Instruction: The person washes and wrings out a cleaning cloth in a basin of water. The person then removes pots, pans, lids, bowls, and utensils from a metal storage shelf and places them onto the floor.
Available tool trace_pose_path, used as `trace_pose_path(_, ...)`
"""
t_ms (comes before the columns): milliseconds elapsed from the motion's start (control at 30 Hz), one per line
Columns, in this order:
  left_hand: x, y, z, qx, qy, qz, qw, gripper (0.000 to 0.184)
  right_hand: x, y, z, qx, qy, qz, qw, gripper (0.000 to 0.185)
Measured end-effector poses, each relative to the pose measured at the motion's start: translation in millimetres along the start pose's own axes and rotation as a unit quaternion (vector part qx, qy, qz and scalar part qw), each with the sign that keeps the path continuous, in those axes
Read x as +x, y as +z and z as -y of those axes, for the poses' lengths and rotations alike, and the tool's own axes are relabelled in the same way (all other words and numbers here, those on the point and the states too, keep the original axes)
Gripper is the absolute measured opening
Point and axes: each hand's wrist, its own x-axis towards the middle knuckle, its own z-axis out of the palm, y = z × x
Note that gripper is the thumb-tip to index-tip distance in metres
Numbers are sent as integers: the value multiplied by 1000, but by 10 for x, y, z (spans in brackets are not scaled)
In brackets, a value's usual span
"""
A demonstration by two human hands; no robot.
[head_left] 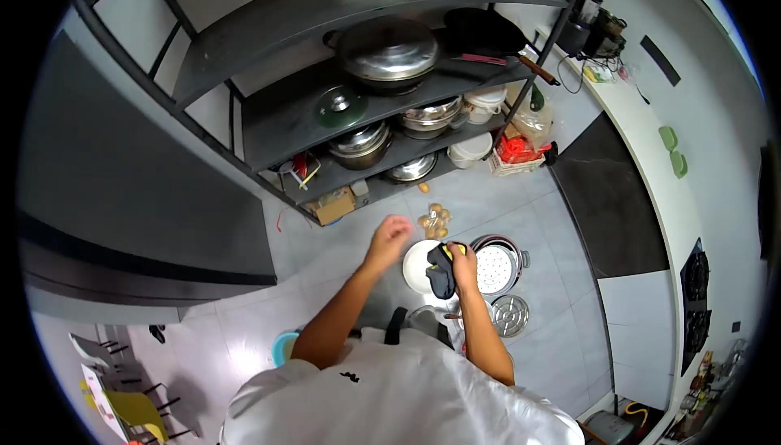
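Observation:
My right hand (464,268) is closed around a dark grey and yellow cloth-like item (442,272), held over the right side of a round white basin (417,267). To the left of the basin my left hand (392,239) is raised with its fingers curled; what is between them, if anything, is too small to tell. Just right of my right hand a steel pot with a perforated white insert (494,269) stands on the floor. Below it lies a round steel rack (510,316). Beyond the basin there is a clear bag of round brownish items (435,221).
A dark shelf rack (293,124) with a lidded wok (388,50) and several pots stands ahead. A cardboard box (333,206) sits at its lower left. Near my left elbow is a light blue bucket (284,348). Cabinets (614,193) line the right side.

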Motion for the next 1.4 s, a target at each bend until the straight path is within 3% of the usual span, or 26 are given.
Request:
trace_pose_path(100, 91, -399, -81, -5, -51, -41, 998, 29, 8, 330, 101, -17, -10, 61, 998, 38)
trace_pose_path(200, 367, -678, -34, -13, -70, -59, 996, 32, 271, 560, -81, 31, 72, 99, 992, 45)
trace_pose_path(233, 489, -756, -23, -18, -73, -55, 996, 32, 383, 594, -72, -48, 88, 107, 989, 52)
trace_pose_path(367, 920, -929, -204, -24, -92, -38, 995, 36, 640, 864, 61, -168, 71, 118, 976, 47)
trace_pose_path(467, 1275, -1018, -412, -22, -113, -20, 993, 40, 977, 1150, 145, -14, 29, 75, 997, 39)
trace_pose_path(600, 1623, -771, -849, 37, -190, 41, 980, 56, 1080, 1543, 1044, 82, -50, 42, 994, 36)
trace_pose_path(633, 1628, -723, -998, -66, -234, 110, 964, 65, 1054, 1617, 1236, 121, -20, 79, 989, 37)
trace_pose_path(667, 1732, -679, -826, -192, -182, 175, 948, 66, 1045, 1697, 1396, 158, 10, 115, 981, 38)
trace_pose_path(733, 1839, -630, -773, -235, -172, 114, 950, 58, 1102, 1794, 1527, 44, -52, 154, 986, 44)
trace_pose_path(800, 2008, -594, -686, -248, -163, 43, 954, 45, 1255, 1834, 1510, 17, -61, 156, 986, 42)
trace_pose_path(900, 2098, -796, -333, -228, -163, -4, 960, 40, 1402, 1736, 1271, -208, -91, 213, 950, 42)
trace_pose_path(1000, 2129, -1083, -452, -192, -155, -25, 969, 38, 1626, 1617, 1046, -294, -13, 264, 918, 41)
trace_pose_path(1167, 2148, -1263, -726, -151, -179, -91, 968, 42, 1749, 1580, 885, -326, -7, 272, 905, 39)
trace_pose_path(1200, 2191, -1307, -789, -166, -142, -103, 970, 45, 1761, 1600, 864, -330, -7, 268, 905, 39)
trace_pose_path(1267, 2327, -1467, -974, 7, -32, -142, 989, 49, 1759, 1621, 743, -319, -8, 268, 909, 39)
trace_pose_path(1333, 2737, -1787, -652, 222, 78, -192, 953, 55, 1825, 1656, 545, -293, -18, 273, 916, 38)
trace_pose_path(1400, 2800, -1845, -1235, 421, 47, -216, 880, 60, 1683, 1738, 611, -295, 12, 284, 912, 37)
